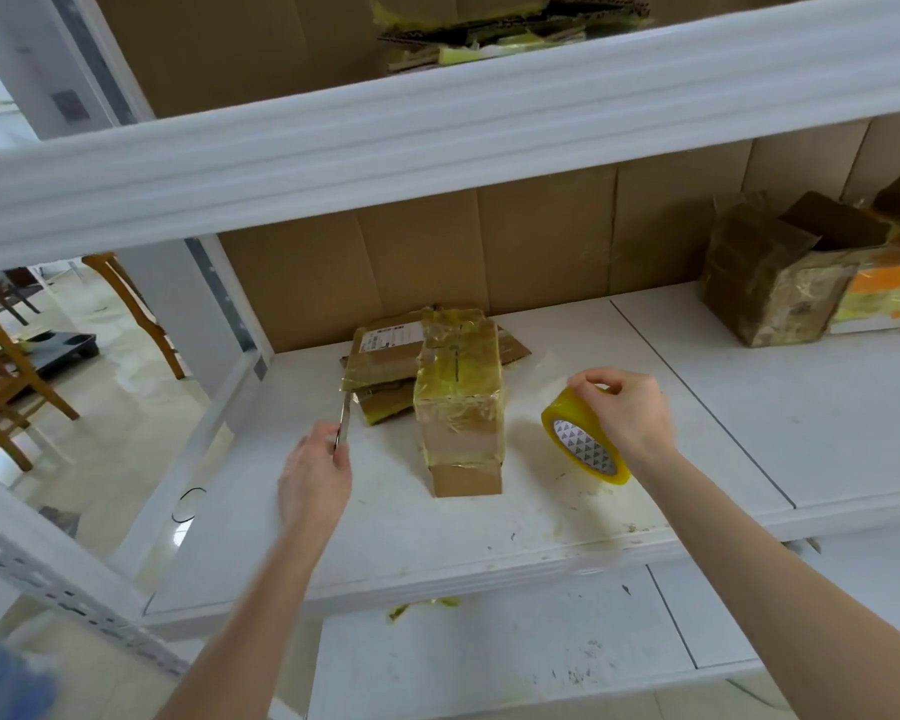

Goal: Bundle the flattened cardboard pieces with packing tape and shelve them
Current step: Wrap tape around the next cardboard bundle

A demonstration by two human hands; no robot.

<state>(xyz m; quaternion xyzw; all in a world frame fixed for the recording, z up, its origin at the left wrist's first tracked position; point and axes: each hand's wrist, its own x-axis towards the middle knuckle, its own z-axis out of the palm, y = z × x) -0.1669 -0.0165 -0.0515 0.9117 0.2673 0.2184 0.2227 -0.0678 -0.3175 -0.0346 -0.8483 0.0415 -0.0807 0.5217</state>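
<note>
A taped cardboard bundle [461, 402] lies on the white middle shelf [697, 407], wrapped in yellowish packing tape, with flat cardboard pieces [385, 356] under and behind it. My left hand [315, 472] grips a thin metal blade [344, 418] whose tip points at the flat pieces' left edge. My right hand [622, 410] holds a roll of yellow packing tape [583, 444] just above the shelf, to the right of the bundle.
Another taped cardboard bundle [780, 283] and an orange-marked one [884, 298] sit at the shelf's back right. More flattened cardboard [489, 39] lies on the upper shelf. A lower shelf [489, 662] is below. Wooden chairs [6, 366] stand on the floor to the left.
</note>
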